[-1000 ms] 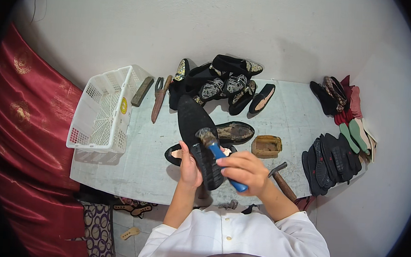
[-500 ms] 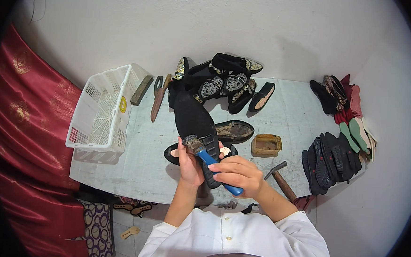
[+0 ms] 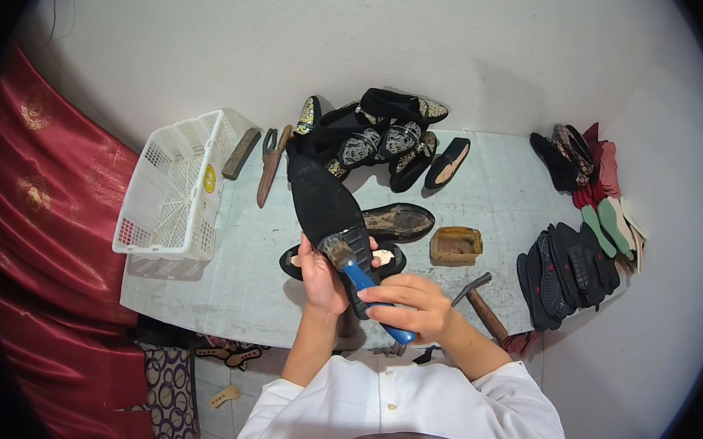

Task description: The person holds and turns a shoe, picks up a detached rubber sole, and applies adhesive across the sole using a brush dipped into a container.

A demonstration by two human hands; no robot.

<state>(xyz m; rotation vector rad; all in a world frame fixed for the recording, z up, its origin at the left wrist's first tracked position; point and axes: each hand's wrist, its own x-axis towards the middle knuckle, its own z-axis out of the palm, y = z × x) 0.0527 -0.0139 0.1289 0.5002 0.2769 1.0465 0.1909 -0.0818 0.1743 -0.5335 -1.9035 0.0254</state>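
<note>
A black shoe sole [image 3: 322, 195] rests in my left hand [image 3: 323, 284], its long end pointing away from me and its ridged heel part near my wrist. My left fingers wrap round its edges. The blue-handled brush [image 3: 360, 280] is gripped in my right hand [image 3: 413, 305], its bristles touching the ridged part of the sole. Beneath the sole, partly hidden, lie a shoe with a pale bottom patch [image 3: 391, 259] and an upturned shoe with a worn brown bottom [image 3: 408, 223]. A small yellowish container [image 3: 456, 246] stands to their right.
Several black shoes with patterned toes [image 3: 388, 141] pile up at the back. At left stand a white plastic basket [image 3: 198, 234], a whetstone-like block [image 3: 242, 154] and a sheathed knife [image 3: 270, 174]. A hammer [image 3: 487, 312], stacked black soles [image 3: 561, 277] and green insoles [image 3: 609, 223] lie right.
The sole has shifted slightly to the left in my left hand. The brush head has moved a little down and right along its ridged part.
</note>
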